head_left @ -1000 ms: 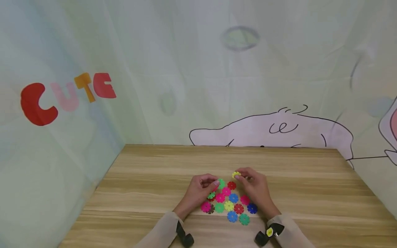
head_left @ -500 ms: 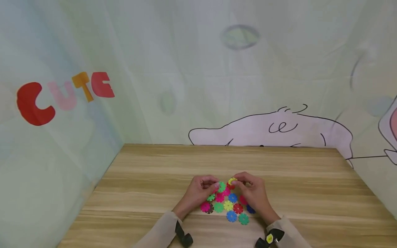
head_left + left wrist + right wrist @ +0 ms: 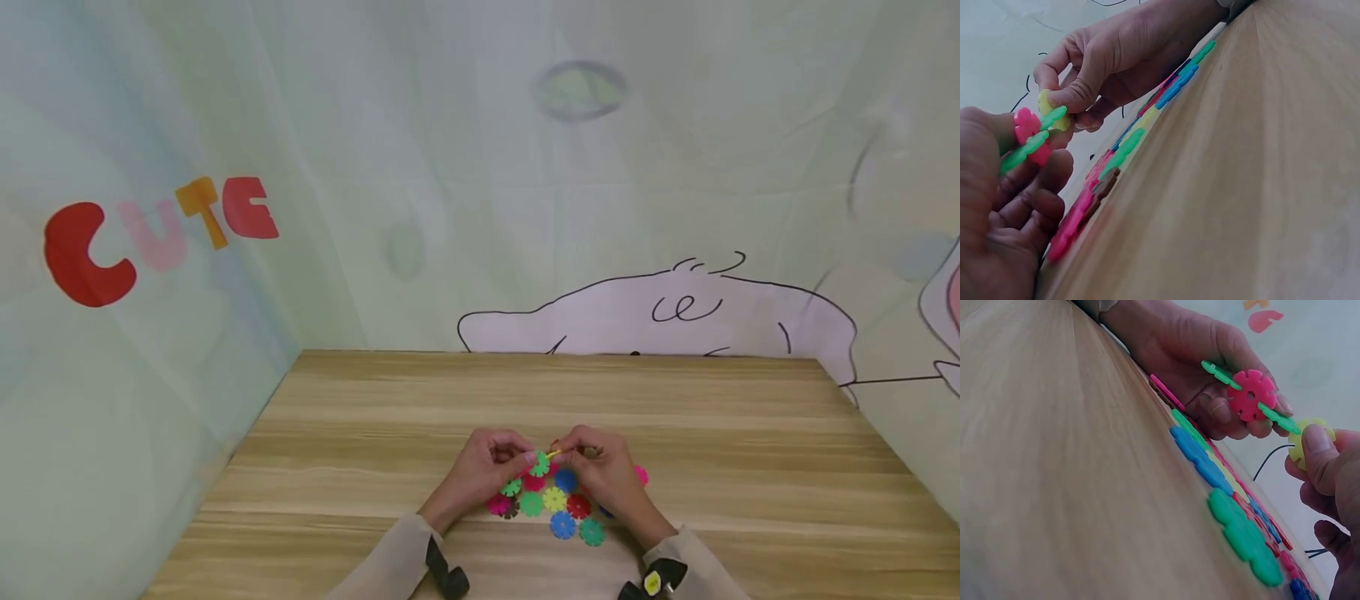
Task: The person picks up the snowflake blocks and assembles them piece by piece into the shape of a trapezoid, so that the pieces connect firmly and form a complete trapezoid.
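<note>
In the right wrist view, my left hand [image 3: 486, 468] pinches a joined piece: a pink notched disc [image 3: 1251, 395] with a green disc [image 3: 1220, 374] and another green disc [image 3: 1279, 417] slotted into opposite sides. My right hand [image 3: 606, 473] pinches a yellow notched disc [image 3: 1044, 102] between thumb and finger. The yellow disc meets the outer edge of one green disc, turned across it. Whether their slots are engaged, I cannot tell. Below both hands, several loose notched discs lie flat, among them a yellow one [image 3: 555, 499] and a red one [image 3: 578, 505].
On the wooden table [image 3: 360, 417], a blue disc [image 3: 562, 525] and a green disc [image 3: 592, 532] lie nearest the person. One pink disc [image 3: 641, 475] shows just right of the right hand. A printed cloth backdrop [image 3: 375, 167] stands behind and to the left.
My right hand has come left and slightly down, bringing the yellow disc against the green one and turning it edge-on. A pink disc now shows right of that hand. My left hand has lowered slightly.
</note>
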`<state>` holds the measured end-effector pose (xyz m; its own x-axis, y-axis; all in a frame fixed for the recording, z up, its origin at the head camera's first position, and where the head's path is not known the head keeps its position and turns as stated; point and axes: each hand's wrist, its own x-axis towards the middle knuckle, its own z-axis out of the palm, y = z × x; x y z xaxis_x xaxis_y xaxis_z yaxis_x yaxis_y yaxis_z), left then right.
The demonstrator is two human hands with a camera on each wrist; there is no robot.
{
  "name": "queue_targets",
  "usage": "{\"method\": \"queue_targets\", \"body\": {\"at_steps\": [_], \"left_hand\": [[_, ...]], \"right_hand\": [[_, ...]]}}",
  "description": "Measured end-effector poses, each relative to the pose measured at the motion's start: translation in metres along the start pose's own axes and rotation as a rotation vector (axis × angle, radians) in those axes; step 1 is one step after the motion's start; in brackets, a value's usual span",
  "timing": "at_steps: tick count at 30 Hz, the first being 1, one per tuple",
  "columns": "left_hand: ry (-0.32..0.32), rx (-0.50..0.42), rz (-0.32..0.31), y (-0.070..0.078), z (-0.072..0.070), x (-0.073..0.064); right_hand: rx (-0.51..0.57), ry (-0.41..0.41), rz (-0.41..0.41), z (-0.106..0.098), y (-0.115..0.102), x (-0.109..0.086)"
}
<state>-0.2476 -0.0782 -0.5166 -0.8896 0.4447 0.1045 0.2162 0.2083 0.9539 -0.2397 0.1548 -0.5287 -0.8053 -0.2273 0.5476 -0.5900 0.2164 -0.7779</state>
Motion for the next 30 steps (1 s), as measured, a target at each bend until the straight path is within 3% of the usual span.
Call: {"method": "queue_targets", "body": {"at_steps": [6,11,18,26,30], "left_hand": [[-0.011,0.014,-0.021,0.003,0.000,0.001],[-0.023,0.018,-0.022,0.003,0.000,-0.001],[-0.029,0.001,0.008,0.001,0.001,-0.002],[0.000,-0.011,0.010,0.003,0.003,-0.003],[0.065,-0.018,0.018,0.003,0.003,-0.001]], "right_hand": [[0.029,-0.012,-0.051,0.002,0.001,0.001],[0.058,-0.031,-0.014,0.006,-0.002,-0.001],[0.042,-0.039,-0.029,0.007,-0.004,-0.003],[-0.026,-0.046,-0.035,0.002,-0.001,-0.003],[-0.083,-0.027,-0.009,-0.006,0.003,-0.001]]}}
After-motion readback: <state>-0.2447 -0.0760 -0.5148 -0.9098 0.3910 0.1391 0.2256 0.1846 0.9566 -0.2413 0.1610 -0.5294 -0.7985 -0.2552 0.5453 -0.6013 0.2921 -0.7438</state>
